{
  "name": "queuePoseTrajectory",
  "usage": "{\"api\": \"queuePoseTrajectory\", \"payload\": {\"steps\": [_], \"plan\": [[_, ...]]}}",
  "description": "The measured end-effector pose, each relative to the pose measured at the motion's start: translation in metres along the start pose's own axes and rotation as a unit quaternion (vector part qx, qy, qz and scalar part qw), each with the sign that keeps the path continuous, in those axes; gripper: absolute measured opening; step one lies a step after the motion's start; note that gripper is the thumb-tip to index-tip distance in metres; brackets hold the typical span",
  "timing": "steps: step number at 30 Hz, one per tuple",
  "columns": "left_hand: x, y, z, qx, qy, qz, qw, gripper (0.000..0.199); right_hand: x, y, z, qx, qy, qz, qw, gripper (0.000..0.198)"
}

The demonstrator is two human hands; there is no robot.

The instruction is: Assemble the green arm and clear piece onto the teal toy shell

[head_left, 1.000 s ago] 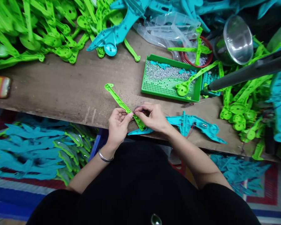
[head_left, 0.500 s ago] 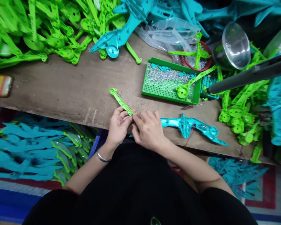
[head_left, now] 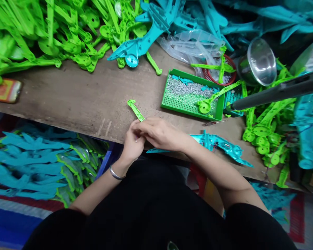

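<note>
The person's left hand point(head_left: 131, 146) is grasping a green plastic strip point(head_left: 136, 111), its fingers curling around the lower end, which the hands are hiding. The strip's hooked upper end is pointing up and away over the brown table point(head_left: 75, 104), near its front edge. The right hand point(head_left: 159, 133) is touching the left one, its fingers bending over the left fingertips; whether they are pinching anything, one cannot tell. A blue plastic frame point(head_left: 225, 146) is lying partly under the right forearm. Beyond it, a screwdriver point(head_left: 214, 123) is resting just beside a green tray point(head_left: 181, 101), which is holding silver screws point(head_left: 181, 87). A steel bowl point(head_left: 262, 62) is standing farther back, tilting toward the person.
</note>
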State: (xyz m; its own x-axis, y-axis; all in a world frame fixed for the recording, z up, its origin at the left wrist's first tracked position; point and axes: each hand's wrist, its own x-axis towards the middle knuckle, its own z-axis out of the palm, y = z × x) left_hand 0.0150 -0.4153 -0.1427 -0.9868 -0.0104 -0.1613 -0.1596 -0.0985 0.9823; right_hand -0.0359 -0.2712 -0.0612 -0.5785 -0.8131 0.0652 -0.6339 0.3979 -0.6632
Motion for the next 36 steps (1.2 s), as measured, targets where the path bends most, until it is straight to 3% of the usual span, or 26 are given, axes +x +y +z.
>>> {"api": "queuePoseTrajectory", "payload": {"steps": [11, 17, 24, 30, 36], "plan": [[0.001, 0.004, 0.006, -0.070, 0.010, -0.002, 0.997, 0.034, 0.008, 0.009, -0.007, -0.009, -0.050, 0.013, 0.999, 0.022], [0.001, 0.005, 0.007, -0.164, -0.022, -0.078, 0.983, 0.060, 0.009, 0.021, -0.013, 0.018, 0.044, 0.086, 0.995, 0.020], [0.006, 0.014, 0.006, -0.253, -0.023, -0.111, 0.961, 0.035, 0.012, 0.034, -0.014, 0.023, 0.028, 0.088, 0.995, 0.016], [0.011, 0.014, 0.008, -0.273, -0.015, -0.107, 0.956, 0.042, 0.018, 0.038, -0.011, 0.058, 0.018, 0.074, 0.995, 0.016], [0.013, 0.011, 0.008, -0.286, -0.022, -0.087, 0.954, 0.036, 0.019, 0.033, -0.011, 0.080, 0.037, 0.090, 0.992, 0.015]]}}
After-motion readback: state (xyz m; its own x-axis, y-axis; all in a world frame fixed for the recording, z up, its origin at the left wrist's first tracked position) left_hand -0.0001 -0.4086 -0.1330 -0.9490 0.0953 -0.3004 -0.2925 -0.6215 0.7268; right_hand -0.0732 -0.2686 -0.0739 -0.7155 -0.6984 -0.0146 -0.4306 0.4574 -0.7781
